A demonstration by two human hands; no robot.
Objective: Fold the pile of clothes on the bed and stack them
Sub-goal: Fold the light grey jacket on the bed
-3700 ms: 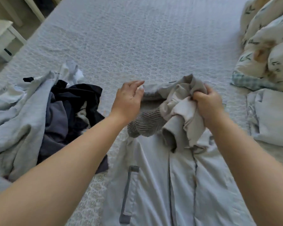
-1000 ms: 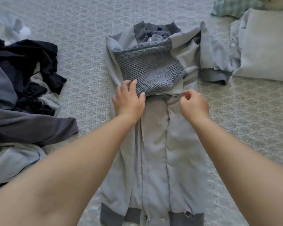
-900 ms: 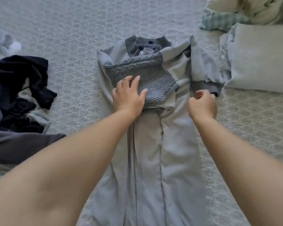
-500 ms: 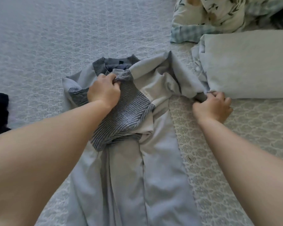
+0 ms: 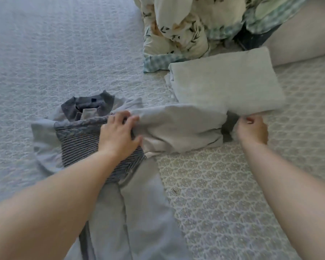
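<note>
Grey cotton, a light jacket (image 5: 139,212) with a dark ribbed collar, lies flat on the white quilted bedspread (image 5: 54,62) in front of me. My left hand (image 5: 118,134) rests spread on it, fingers nearly straight, pressing where the sleeve (image 5: 178,128) meets the knitted panel (image 5: 79,139). My right hand (image 5: 251,130) pinches the dark cuff, sleeve stretched sideways. Beyond the sleeve, touching it, sits a folded pale garment (image 5: 227,83); behind that, a floral duvet (image 5: 186,25).
</note>
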